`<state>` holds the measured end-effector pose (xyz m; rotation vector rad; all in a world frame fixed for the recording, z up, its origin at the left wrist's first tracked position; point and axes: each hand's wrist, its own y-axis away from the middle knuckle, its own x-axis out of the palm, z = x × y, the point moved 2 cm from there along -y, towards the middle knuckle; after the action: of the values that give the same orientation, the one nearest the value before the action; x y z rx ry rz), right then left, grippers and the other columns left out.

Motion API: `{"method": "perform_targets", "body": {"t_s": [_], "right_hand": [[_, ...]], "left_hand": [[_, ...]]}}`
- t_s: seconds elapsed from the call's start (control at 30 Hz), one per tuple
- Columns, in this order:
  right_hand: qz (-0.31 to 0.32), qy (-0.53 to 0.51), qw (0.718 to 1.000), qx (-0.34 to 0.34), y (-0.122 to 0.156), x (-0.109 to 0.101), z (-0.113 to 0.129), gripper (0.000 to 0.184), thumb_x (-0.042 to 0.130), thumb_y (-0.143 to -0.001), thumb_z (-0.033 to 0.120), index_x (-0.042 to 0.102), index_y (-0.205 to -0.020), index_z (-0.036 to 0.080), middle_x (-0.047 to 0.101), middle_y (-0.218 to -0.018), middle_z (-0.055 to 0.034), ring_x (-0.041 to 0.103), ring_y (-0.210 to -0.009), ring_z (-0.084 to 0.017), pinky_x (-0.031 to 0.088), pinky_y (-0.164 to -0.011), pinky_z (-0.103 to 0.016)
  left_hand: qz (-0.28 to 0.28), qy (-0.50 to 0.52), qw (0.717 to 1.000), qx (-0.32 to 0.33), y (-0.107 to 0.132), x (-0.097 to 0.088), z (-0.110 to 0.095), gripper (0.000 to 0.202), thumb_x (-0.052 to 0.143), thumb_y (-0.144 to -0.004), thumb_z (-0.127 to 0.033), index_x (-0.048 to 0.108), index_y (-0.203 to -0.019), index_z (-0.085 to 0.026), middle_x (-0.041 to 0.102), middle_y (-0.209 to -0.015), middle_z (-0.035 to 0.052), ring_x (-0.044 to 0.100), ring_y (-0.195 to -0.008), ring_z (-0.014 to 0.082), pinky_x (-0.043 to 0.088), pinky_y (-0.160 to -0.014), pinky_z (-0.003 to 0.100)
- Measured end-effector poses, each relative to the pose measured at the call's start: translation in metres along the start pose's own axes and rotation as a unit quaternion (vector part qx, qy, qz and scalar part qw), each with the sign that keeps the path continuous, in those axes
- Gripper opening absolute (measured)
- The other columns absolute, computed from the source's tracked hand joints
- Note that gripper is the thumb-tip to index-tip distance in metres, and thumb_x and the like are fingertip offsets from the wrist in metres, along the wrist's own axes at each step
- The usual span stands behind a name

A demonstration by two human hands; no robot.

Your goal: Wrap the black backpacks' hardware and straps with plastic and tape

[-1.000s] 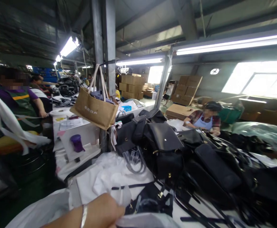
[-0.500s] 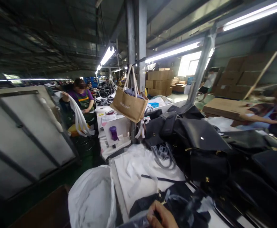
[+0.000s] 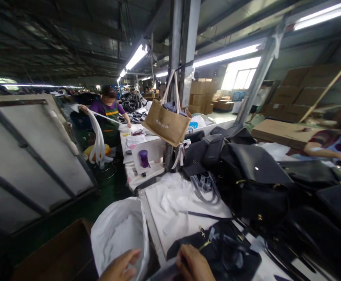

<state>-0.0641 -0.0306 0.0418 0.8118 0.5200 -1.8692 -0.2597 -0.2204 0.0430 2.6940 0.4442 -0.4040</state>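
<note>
A lofty workshop is spanned by a dark roof, under which a grey steel column (image 3: pixel 190 47) is set behind the worktable (image 3: pixel 153 228). At the left, the floor is partly screened off by a metal-framed panel (image 3: pixel 38 144). Brown cardboard cartons (image 3: pixel 313 82) are stacked at the far right. The right half of the worktable is covered by a heap of black handbags (image 3: pixel 255 164), fitted here and there with gold-coloured hardware. Beyond the panel, white strips (image 3: pixel 97 136) are held up by a co-worker in a purple top and green apron (image 3: pixel 107 117); at the right edge, a co-worker in a plaid sleeve (image 3: pixel 325 136) is partly cut off. Just beside the worktable's left edge, a white plastic sack (image 3: pixel 116 218) is placed with its mouth upward. In front, a black bag (image 3: pixel 231 253) is laid flat on the worktable, near both hands, and clear plastic scraps are strewn over it. A tan tote bag (image 3: pixel 167 123) is hung by its handles at the column. The edge of a greyish plastic film (image 3: pixel 166 271) is grasped by the curled fingers of the right hand (image 3: pixel 194 263). The left hand (image 3: pixel 122 267) is held with fingers loosely spread before the sack; whether the sack is touched cannot be told. A purple cup (image 3: pixel 144 158) is seen farther back.
</note>
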Motion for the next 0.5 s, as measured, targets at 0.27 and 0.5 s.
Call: {"method": "perform_targets", "body": {"t_s": [0.27,0.5], "right_hand": [[-0.106,-0.058,0.992,0.042,0.0,-0.023,0.028,0.005,0.052,-0.086,0.017,0.054,-0.083,0.021,0.058,-0.083,-0.0011,0.052,-0.079,-0.016,0.037,-0.071,-0.026],[-0.088,-0.076,0.991,0.071,-0.008,-0.035,0.019,0.017,0.058,-0.085,0.025,0.055,-0.102,0.023,0.061,-0.094,-0.002,0.056,-0.088,-0.018,0.04,-0.078,-0.027]], "left_hand": [[0.183,0.221,0.957,0.044,-0.077,0.069,-0.046,0.028,0.071,-0.075,-0.039,0.063,-0.086,-0.014,0.068,-0.077,0.0022,0.062,-0.071,0.0163,0.043,-0.066,0.026],[0.214,0.244,0.946,-0.002,-0.102,0.064,-0.037,0.029,0.071,-0.075,-0.04,0.055,-0.077,-0.015,0.067,-0.068,0.0025,0.059,-0.058,0.0134,0.044,-0.056,0.024]]}}
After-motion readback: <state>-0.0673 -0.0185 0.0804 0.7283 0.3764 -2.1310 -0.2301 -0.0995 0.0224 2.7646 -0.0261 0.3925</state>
